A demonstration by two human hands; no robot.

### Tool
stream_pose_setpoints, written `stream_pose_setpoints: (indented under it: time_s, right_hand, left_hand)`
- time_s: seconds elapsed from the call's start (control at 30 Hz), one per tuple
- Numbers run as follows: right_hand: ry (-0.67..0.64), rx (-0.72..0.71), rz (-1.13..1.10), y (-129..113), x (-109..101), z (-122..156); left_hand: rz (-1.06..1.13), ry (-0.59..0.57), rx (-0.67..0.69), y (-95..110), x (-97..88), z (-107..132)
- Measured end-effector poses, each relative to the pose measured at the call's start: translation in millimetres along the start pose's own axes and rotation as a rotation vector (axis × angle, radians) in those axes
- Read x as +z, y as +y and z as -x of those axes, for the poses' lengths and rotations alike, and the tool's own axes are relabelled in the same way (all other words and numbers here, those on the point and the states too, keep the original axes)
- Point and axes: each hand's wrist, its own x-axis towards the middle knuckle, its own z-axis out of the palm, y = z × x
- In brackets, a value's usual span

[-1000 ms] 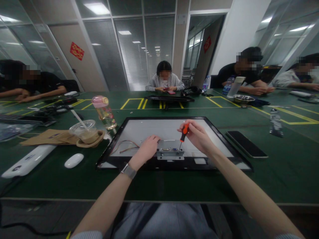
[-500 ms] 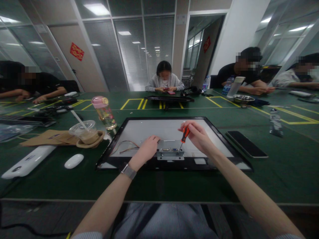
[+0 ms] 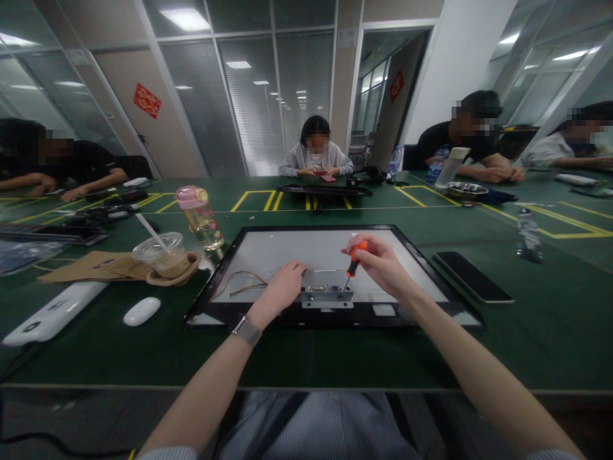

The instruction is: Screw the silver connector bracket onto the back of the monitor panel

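Observation:
My right hand (image 3: 380, 263) is closed round the handle of an orange and black screwdriver (image 3: 353, 265). The tool slants, with its shaft pointing down to the right part of a metal bracket (image 3: 327, 298) that carries a blue video port and another connector. My left hand (image 3: 282, 286) grips the bracket's left end, its fingertips partly hidden behind it. Bracket and hands are over the back of a flat display panel (image 3: 272, 315), which has a black frame and a pale middle. Thin wires (image 3: 237, 276) lie on the panel left of my left hand.
A phone (image 3: 472, 277) lies right of the panel. To the left are a white mouse (image 3: 142, 311), a white device (image 3: 55, 313), an iced drink cup (image 3: 160, 252) and a pink-lidded bottle (image 3: 201, 217). Several people sit round the green table (image 3: 268, 358).
The screwdriver handle has turned and shifted slightly in my right hand, showing more orange at the top. My left hand and the bracket have stayed put.

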Motion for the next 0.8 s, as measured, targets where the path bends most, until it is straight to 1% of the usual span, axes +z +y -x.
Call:
stream_pose_setpoints:
  time_s: [0.1,0.2,0.33,0.53,0.67,0.8]
  right_hand:
    - [0.014,0.014,0.009,1.4,-1.4,0.6]
    - [0.001,0.031,0.002,2.7,-2.0,1.3]
    - [-0.011,0.012,-0.013,3.6,-0.7,0.7]
    - [0.029,-0.032,0.052,3.6,-3.2,-1.1]
    - [-0.013,0.012,0.012,1.9,-2.0,0.0]
    - [-0.029,0.018,-0.039,-0.3,1.0,0.9]
  left_hand:
    - [0.007,-0.005,-0.004,1.3,-2.3,0.9]
    - [0.003,-0.006,0.004,1.1,-2.6,1.1]
    - [0.003,-0.001,0.004,0.7,-2.3,1.3]
    - [-0.005,-0.004,0.0,0.2,-1.0,1.4]
    - [-0.018,-0.01,0.004,-0.4,-0.1,0.3]
    - [-0.022,-0.019,0.009,-0.4,0.2,-0.9]
